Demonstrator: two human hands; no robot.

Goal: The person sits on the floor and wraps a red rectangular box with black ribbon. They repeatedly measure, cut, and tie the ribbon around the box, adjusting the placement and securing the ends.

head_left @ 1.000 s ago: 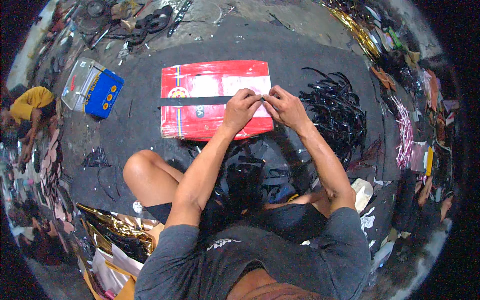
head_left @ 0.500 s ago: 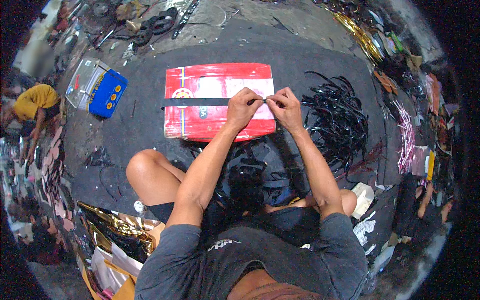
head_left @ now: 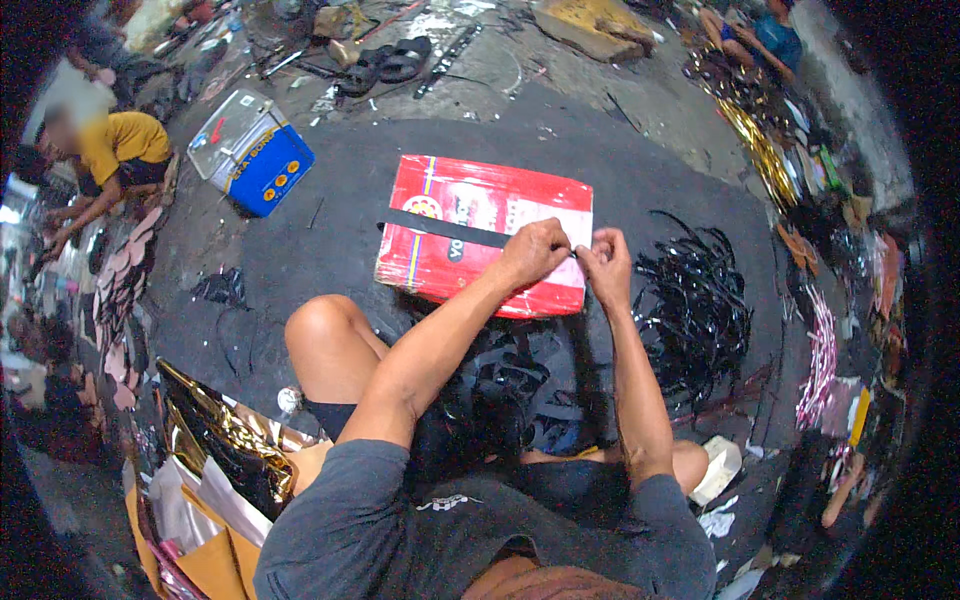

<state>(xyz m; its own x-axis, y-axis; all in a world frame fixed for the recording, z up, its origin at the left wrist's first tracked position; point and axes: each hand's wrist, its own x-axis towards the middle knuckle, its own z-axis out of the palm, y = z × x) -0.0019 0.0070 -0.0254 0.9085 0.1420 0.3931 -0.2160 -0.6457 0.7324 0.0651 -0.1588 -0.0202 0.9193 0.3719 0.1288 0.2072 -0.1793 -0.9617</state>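
In front of me a red box with white panels and shiny wrapping lies on a dark mat. A flat black strip stretches lengthwise across its top. Toward the strip's right end, my left hand is closed in a pinch on it, resting over the box. Just beside it, my right hand pinches the strip's tip at the box's right edge. The fingers hide most of that end. To the right of the box sits a loose heap of glossy black strips.
A clear and blue plastic tub stands at the far left, near a person in a yellow shirt. Pink cut pieces lie left. Gold foil strips and pink-white strips lie right. Gold sheeting is by my left knee.
My view has shifted and tilted, so the box and both hands appear farther right and lower. Both hands keep pinching the strip's right end.
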